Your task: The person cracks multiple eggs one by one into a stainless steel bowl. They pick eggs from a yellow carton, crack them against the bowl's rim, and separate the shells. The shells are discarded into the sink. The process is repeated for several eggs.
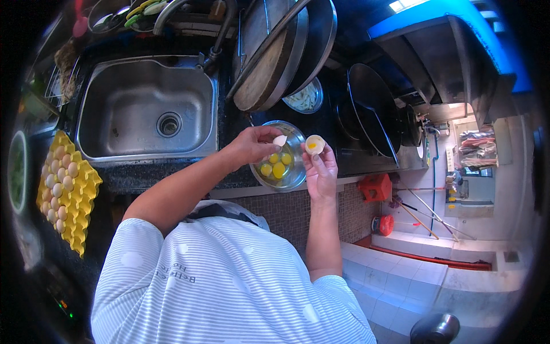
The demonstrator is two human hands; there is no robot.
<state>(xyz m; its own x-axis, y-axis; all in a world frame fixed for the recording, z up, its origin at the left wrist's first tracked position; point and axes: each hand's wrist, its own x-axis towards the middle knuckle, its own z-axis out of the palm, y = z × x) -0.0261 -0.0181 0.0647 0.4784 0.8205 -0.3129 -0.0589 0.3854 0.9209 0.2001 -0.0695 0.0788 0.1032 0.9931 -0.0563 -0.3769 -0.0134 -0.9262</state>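
Between the fingertips of my left hand (pixel 251 148) is a white piece of eggshell (pixel 280 140), above the left side of a round metal bowl (pixel 296 175). Several whole yellow egg yolks (pixel 278 169) lie in clear egg white at the bottom of the bowl. At the bowl's right edge, my right hand (pixel 321 172) holds the other, cup-shaped eggshell half (pixel 315 145). Its opening faces up towards me, and a little yellow shows inside. The two shell pieces are apart.
A steel sink (pixel 142 103) lies left of the bowl. Farther left is a yellow egg tray (pixel 88 189) partly filled with eggs (pixel 62 174). Behind the bowl stand a round chopping board (pixel 258 81) and a bowl of pale food pieces (pixel 306 99). To the right is a wok (pixel 369 107).
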